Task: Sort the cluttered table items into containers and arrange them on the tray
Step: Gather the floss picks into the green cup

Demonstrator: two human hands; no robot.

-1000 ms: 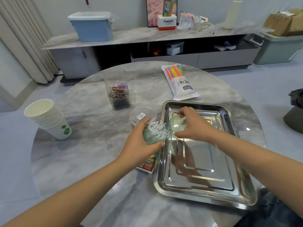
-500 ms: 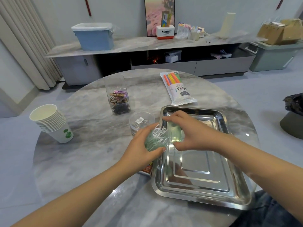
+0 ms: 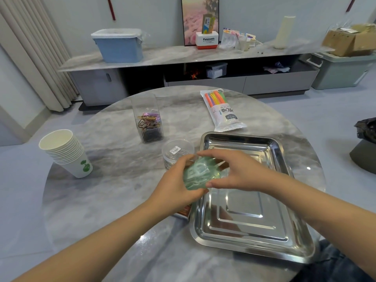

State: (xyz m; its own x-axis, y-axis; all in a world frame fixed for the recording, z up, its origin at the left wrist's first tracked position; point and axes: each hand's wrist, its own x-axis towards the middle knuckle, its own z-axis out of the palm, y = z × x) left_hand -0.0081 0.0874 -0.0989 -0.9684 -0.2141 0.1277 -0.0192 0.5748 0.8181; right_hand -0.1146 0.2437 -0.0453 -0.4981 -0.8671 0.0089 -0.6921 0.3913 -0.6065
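Note:
Both hands hold a small green see-through container with white sticks inside, just above the left rim of the steel tray. My left hand grips its body from the left. My right hand grips it from the right, fingers curled over its top. A round clear tub stands just behind my left hand. A tall clear box of coloured clips stands farther back.
A stack of paper cups stands at the table's left edge. A bag of coloured straws lies beyond the tray. A small brown packet pokes out under my left wrist. A low cabinet runs along the far wall.
My right hand brought the green lid from above the tray onto the container in my left hand. Both hands lifted slightly and the white sticks are now covered.

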